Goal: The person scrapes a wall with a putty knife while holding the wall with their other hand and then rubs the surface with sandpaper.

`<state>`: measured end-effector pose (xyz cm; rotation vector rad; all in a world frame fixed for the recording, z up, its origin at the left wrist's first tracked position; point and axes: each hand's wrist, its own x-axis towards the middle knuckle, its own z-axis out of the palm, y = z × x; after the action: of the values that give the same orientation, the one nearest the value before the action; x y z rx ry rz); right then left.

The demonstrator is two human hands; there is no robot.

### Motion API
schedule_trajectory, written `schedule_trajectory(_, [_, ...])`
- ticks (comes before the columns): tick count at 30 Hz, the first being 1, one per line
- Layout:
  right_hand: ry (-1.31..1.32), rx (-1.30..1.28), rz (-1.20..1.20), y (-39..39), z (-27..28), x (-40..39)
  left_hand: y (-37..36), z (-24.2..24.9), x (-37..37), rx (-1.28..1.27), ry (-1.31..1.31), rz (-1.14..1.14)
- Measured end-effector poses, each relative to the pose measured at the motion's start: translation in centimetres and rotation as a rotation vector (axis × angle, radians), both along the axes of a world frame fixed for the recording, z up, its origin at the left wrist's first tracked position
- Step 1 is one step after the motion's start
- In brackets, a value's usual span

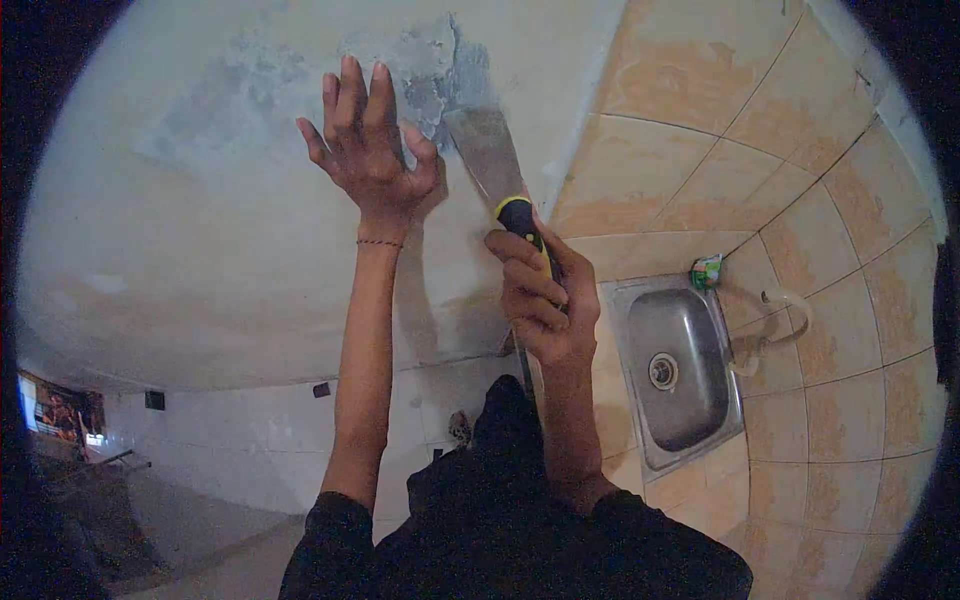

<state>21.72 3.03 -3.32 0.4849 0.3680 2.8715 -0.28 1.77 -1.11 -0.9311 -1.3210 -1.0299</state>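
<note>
My right hand (545, 290) is wrapped round the black and yellow handle of a putty knife (488, 155). The flat metal blade points up and rests at the lower edge of a rough grey patch (468, 75) where the wall's paint has peeled. To the left of the blade, my left hand (375, 145) lies with fingers spread against the pale wall (220, 230), just below the flaking area. It holds nothing. A thin dark bracelet (380, 242) circles the left wrist.
On the right, a steel sink (680, 365) is set into a tiled counter, with a green and white packet (707, 270) at its corner. A cream curved pipe or tap (795, 310) juts from the tiled wall (840, 370). Dim furniture (100, 470) stands at lower left.
</note>
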Motion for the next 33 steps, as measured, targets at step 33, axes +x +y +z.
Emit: schedule_trajectory(33, [-0.060,0.223,-0.141,-0.2,0.7,-0.8,-0.1,0.2,0.2,-0.022,-0.014,0.000])
